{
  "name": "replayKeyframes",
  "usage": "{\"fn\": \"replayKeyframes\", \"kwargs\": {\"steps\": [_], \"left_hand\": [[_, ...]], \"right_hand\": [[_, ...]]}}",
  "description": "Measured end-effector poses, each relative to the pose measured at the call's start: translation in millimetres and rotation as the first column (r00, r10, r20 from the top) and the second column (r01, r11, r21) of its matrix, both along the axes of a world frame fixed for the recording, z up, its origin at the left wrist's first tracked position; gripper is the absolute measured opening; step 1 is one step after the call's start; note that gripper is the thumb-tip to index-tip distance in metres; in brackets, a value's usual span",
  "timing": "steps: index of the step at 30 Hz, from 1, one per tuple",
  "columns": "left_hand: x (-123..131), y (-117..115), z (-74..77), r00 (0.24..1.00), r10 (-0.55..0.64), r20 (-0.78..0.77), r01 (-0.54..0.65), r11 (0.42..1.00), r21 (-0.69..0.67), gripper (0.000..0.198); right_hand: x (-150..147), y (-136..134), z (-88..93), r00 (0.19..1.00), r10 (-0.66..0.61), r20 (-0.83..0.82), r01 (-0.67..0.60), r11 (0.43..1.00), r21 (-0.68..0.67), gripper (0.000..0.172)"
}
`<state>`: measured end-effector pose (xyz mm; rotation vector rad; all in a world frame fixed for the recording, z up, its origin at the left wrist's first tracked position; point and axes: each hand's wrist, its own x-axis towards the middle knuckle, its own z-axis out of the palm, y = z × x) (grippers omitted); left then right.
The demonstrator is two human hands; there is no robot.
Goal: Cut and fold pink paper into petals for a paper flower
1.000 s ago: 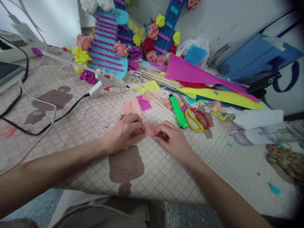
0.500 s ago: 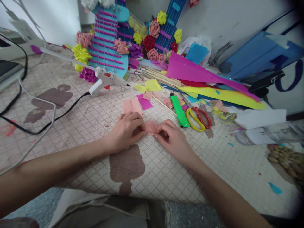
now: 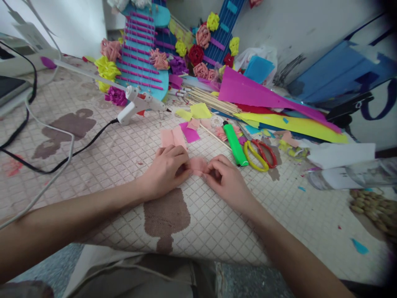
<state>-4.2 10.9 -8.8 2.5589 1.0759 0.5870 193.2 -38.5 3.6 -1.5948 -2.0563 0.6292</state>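
A small piece of pink crepe paper point(image 3: 198, 164) is stretched between my two hands, just above the patterned tablecloth point(image 3: 217, 231). My left hand point(image 3: 167, 170) pinches its left edge between thumb and fingers. On the other side, my right hand point(image 3: 228, 180) is closed on the right edge in the same kind of pinch. Behind my left hand lie flat pink paper squares point(image 3: 172, 138), partly covered by the fingers. A magenta paper square point(image 3: 190, 132) is close by. Beyond my right hand rest a green tube point(image 3: 235, 145) and scissors point(image 3: 260, 155) with yellow and red handles.
A white glue gun point(image 3: 136, 105) stands at the back left, its black cord crossing the cloth. Wooden sticks point(image 3: 214, 100) and coloured sheets point(image 3: 263, 93) lie at the back. Behind them are paper flowers point(image 3: 107, 70) on a blue panel. A clear bottle point(image 3: 350, 176) lies at the right.
The whole view has shifted very slightly. Both hands keep their pinch on the pink crepe paper, with almost no movement.
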Motion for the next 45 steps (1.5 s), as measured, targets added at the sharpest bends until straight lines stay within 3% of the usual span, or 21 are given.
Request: {"fn": "replayKeyframes", "kwargs": {"steps": [14, 18, 23, 27, 31, 33, 36, 40, 45], "left_hand": [[2, -1, 1.8, 0.999, 0.03, -0.039, -0.03, 1.0, 0.006, 0.011], [2, -1, 3.4, 0.999, 0.042, 0.013, -0.041, 0.997, -0.058, 0.003], [1, -2, 6.9, 0.999, 0.007, 0.046, -0.001, 0.992, -0.128, 0.012], [4, -2, 6.1, 1.0, 0.026, 0.008, -0.025, 0.994, -0.108, 0.013], [7, -2, 3.2, 0.998, 0.054, -0.02, -0.055, 0.997, -0.058, 0.014], [7, -2, 2.7, 0.998, 0.055, -0.016, -0.055, 0.997, -0.06, 0.009], [6, -2, 3.6, 0.998, 0.068, 0.009, -0.066, 0.993, -0.102, 0.001], [5, -2, 3.8, 0.994, 0.086, 0.068, -0.076, 0.988, -0.132, 0.009], [3, 3, 3.1, 0.974, 0.089, 0.21, -0.057, 0.986, -0.155, 0.013]], "right_hand": [[-8, 0, -4.4, 0.991, -0.096, 0.097, 0.09, 0.994, 0.057, 0.008], [-7, 0, -3.8, 0.994, -0.096, 0.042, 0.094, 0.994, 0.063, 0.007], [-5, 0, -1.4, 0.999, -0.031, 0.02, 0.03, 0.999, 0.038, 0.016], [-8, 1, -3.3, 0.994, -0.065, 0.087, 0.061, 0.997, 0.049, 0.003], [-11, 1, -6.2, 0.982, -0.105, 0.155, 0.094, 0.993, 0.073, 0.006], [-10, 1, -6.2, 0.989, -0.091, 0.115, 0.083, 0.994, 0.067, 0.003], [-4, 2, -4.9, 0.998, -0.063, 0.012, 0.062, 0.996, 0.065, 0.014], [9, 5, -4.1, 0.996, -0.037, -0.077, 0.04, 0.999, 0.028, 0.009], [16, 13, -5.1, 0.987, -0.102, -0.124, 0.104, 0.995, 0.004, 0.004]]}}
